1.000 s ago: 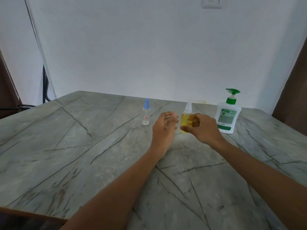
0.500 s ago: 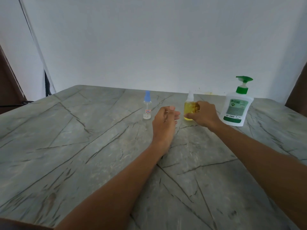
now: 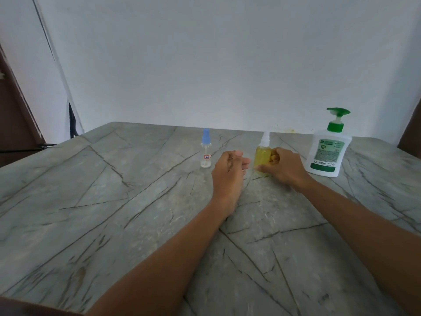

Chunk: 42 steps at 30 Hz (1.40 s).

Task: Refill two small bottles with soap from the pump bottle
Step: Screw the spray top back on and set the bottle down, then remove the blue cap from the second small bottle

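step judged: yellow small bottle [image 3: 261, 157] is being steadied upright, either for uncapping or for set-down. it looks well filled with yellow liquid, so the second reading is likelier.

to be done well:
- bottle is to be kept vertical and its base seated flat on the counter [image 3: 114, 201] before any release.
- grip is to be kept on the body, with the white cap [image 3: 265, 137] left free for the other hand.
- pump bottle [image 3: 327, 153] stands near on the right, apart from the hand; withdrawal is best made toward the body so it isn't clipped.
- clear small bottle [image 3: 205, 153], blue cap on, stands upright left of both hands and looks nearly empty; it is judged the next one to be filled.

hands:
- right hand [image 3: 282, 166] is closed round the yellow bottle's body, fingers [image 3: 274, 156] curled at its right side. base-to-counter contact can't be confirmed.
- left hand [image 3: 229, 169] is loosely curled just left of the bottle; nothing is seen to be held, and no touch on the bottle is seen.
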Tool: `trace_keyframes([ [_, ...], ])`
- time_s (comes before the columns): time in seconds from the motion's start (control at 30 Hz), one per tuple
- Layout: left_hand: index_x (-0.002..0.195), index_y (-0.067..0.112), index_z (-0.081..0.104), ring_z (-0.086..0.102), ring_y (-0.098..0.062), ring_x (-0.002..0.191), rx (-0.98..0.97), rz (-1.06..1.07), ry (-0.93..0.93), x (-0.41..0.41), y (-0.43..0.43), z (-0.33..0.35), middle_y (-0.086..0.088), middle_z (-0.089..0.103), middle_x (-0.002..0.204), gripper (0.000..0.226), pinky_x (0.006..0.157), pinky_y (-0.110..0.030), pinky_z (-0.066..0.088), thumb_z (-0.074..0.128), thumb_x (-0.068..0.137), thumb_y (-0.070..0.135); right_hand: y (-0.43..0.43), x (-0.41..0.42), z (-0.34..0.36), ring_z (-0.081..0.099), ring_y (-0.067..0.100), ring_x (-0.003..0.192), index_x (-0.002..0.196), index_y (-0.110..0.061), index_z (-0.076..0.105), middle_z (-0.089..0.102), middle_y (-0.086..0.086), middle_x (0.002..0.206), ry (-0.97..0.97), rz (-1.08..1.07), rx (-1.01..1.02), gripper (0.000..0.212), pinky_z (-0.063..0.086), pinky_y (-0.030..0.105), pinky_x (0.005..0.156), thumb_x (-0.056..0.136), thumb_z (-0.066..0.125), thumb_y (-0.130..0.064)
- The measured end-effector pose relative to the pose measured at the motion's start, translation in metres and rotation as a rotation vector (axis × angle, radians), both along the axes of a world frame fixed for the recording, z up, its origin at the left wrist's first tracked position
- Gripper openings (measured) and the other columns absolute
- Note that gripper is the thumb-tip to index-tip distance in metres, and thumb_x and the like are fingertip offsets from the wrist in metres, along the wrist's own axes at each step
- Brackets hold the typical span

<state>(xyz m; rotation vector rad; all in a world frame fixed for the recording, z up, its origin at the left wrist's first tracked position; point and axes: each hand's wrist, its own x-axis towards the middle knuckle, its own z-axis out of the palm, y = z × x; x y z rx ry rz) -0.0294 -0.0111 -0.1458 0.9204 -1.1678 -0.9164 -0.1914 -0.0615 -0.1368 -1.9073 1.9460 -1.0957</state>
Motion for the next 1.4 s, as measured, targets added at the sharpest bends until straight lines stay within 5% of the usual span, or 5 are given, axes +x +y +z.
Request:
trace_keyframes([
  [0.33,0.107,0.017,0.063,0.065,-0.008,0.086,-0.014,0.347,-0.069,0.023,0.003,0.01,0.005,0.067,0.099,0.018,0.061,-0.007,0.047,0.058,0.093,0.008,0.064,-0.002,0.001,0.063,0.006,0.09,0.119,-0.016,0.061,0.066,-0.005,0.106,-0.075,0.14,-0.185,0.054,0.046,0.012,0.074,0.073,0.083,-0.034],
  [0.67,0.143,0.008,0.041,0.051,-0.028,0.125,0.111,0.436,-0.467,0.057,-0.051,0.027,-0.01,0.049,0.139,0.071,0.101,-0.036,0.042,0.076,0.084,0.028,0.099,0.004,0.002,0.062,-0.001,0.094,0.115,-0.02,0.063,0.066,-0.011,0.106,-0.08,0.265,-0.24,0.038,0.056,0.019,0.077,0.082,0.074,-0.035],
  [0.9,0.119,0.009,0.059,0.063,-0.022,0.102,0.099,0.447,-0.528,0.058,-0.072,0.016,-0.005,0.066,0.113,0.039,0.08,-0.026,0.042,0.074,0.087,0.026,0.098,0.006,0.0,0.06,-0.002,0.094,0.113,-0.029,0.06,0.062,-0.019,0.106,-0.065,0.288,-0.232,0.033,0.051,0.008,0.071,0.084,0.072,-0.037],
  [1.2,0.112,0.012,0.063,0.069,-0.009,0.087,-0.107,0.261,-0.434,0.051,-0.034,0.02,0.0,0.072,0.1,0.048,0.077,-0.016,0.054,0.086,0.074,0.029,0.095,0.01,0.058,0.061,-0.009,0.082,0.107,-0.022,0.069,0.067,-0.017,0.092,-0.142,0.252,-0.251,0.025,0.043,0.0,0.068,0.085,0.071,-0.036],
  [1.4,0.104,0.017,0.066,0.064,0.007,0.076,-0.248,0.158,-0.467,0.019,0.015,0.039,0.014,0.068,0.086,0.044,0.064,-0.003,0.047,0.088,0.07,0.033,0.095,0.018,0.148,0.069,0.004,0.063,0.097,-0.023,0.07,0.073,-0.007,0.08,0.223,0.34,-0.044,0.04,0.052,0.015,0.061,0.077,0.07,-0.059],
])
